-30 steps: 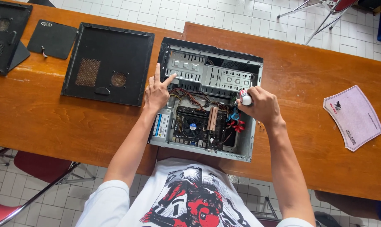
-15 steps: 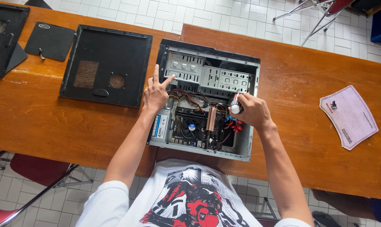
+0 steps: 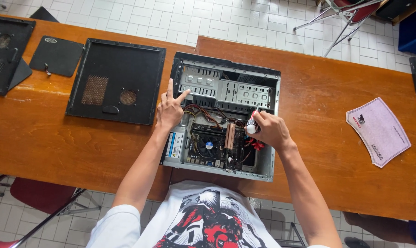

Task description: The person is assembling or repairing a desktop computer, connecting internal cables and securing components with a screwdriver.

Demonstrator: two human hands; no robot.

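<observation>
an open desktop computer case [image 3: 224, 121] lies on its side on the orange wooden tabletop [image 3: 318, 124], its open face up, straight in front of the person. the right hand [image 3: 271, 131] is inside the case near its right wall, grip clamped on a screwdriver [image 3: 251, 125] with a white and red handle; the handle sticks out of the fist toward the left and far side, and its tip is hidden, so where it meets the board cannot be told. just near of that hand sit red cables [image 3: 255, 144], and to its left the cpu cooler fan [image 3: 209, 145] on the motherboard. the left hand [image 3: 171, 108] rests on the case's left edge, fingers spread apart and flat, index finger pointing toward the grey drive cage [image 3: 203, 82] at the far side; it holds nothing. the removed black side panel [image 3: 117, 81] lies flat on the tabletop just left of the case. farther left is a black mouse pad [image 3: 56, 56] and another black panel [image 3: 5, 50] at the edge of view. well to the right of the case lies a pale printed mouse pad [image 3: 378, 131]
</observation>
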